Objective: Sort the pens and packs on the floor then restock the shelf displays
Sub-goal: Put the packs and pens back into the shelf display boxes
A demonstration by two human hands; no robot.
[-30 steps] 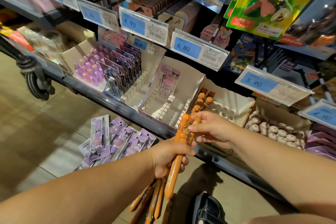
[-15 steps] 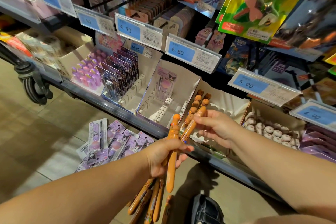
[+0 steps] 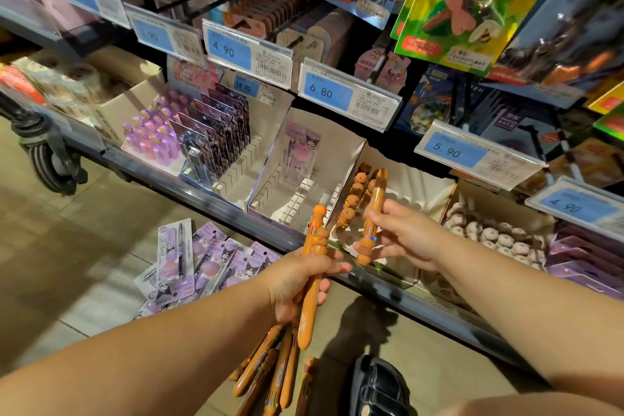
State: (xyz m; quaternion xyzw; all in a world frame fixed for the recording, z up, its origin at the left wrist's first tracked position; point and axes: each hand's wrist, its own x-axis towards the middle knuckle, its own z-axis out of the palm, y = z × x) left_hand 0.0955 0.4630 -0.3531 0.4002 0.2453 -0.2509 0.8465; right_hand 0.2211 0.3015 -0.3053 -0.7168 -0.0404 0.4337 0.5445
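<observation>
We have pulled one orange pen (image 3: 374, 209) free of the bundle. A moment ago both hands met at the bundle's tops. Now our right hand (image 3: 401, 240) pinches that single pen apart from it, tip aimed away and brown cap toward us. Restocking pen by pen seems under way. The white pen box (image 3: 422, 186) on the shelf (image 3: 202, 196) sits just beyond the right hand, with a few brown-capped pens already standing in it. Our left hand (image 3: 297, 280), just left of the right, is wrapped round the remaining bundle of pens (image 3: 310, 314). The purple packs (image 3: 202, 260) lie on the floor (image 3: 67, 246), left of the left hand.
</observation>
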